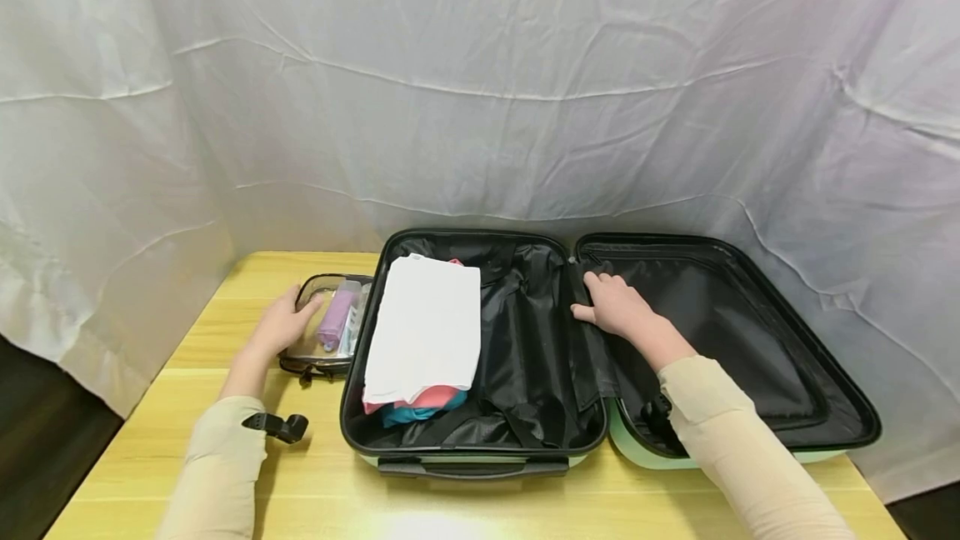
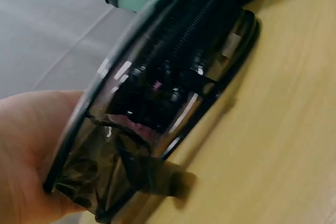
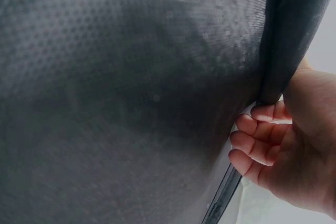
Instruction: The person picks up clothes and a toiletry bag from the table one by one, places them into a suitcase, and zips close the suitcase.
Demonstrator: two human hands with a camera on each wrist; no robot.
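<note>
In the head view, my left hand (image 1: 283,325) grips the left end of a clear toiletry pouch (image 1: 307,346) with black trim, thumb over its top. A purple item (image 1: 339,313) shows through the plastic. The left wrist view has the pouch (image 2: 152,93) tilted, its zipper side facing the camera. At the hinge of a spread suitcase (image 1: 472,448), my right hand (image 1: 618,305) touches the black lining flap (image 1: 588,348), thumb apart from the loosely bent fingers. Close up, the fingertips (image 3: 242,140) sit at the edge of the dark lining (image 3: 131,103); the thumb is hidden there.
White sheets (image 1: 423,327) lie over folded pink and blue clothes (image 1: 420,413) in the suitcase's left half. Its right half, the lid (image 1: 750,340), rests flat with a raised rim. A wooden table (image 1: 322,482) is underneath, and a pale curtain (image 1: 487,107) hangs behind.
</note>
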